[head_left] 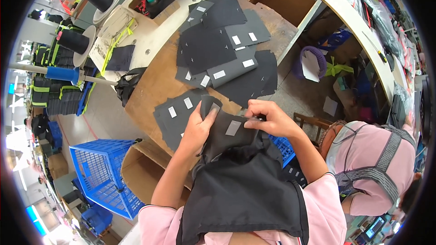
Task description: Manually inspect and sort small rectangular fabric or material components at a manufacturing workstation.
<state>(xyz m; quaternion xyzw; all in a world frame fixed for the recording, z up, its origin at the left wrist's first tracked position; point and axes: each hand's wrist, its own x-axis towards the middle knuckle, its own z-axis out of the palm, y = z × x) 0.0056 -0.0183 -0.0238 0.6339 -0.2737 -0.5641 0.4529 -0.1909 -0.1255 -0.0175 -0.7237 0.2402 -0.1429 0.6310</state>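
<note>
A dark grey fabric piece (pixel 218 129) with pale rectangular patches is stretched between my hands, above my black apron (pixel 245 195). My left hand (pixel 200 127) is closed on its left part, the thumb lying by one patch. At the opposite edge, my right hand (pixel 271 117) pinches the cloth. Something small and dark shows among the right fingers, too blurred to make out. Just beyond my left hand, more grey pieces with white patches (pixel 171 111) lie on a brown board (pixel 150 88). Farther off, overlapping black and grey pieces (pixel 206 50) form a loose pile on that board.
A blue plastic crate (pixel 97 172) and a cardboard box (pixel 145 168) stand at lower left. Black thread cones (pixel 75 41) rise at upper left. To the right, a person in pink (pixel 372 168) sits close by, below a purple basket (pixel 311 63).
</note>
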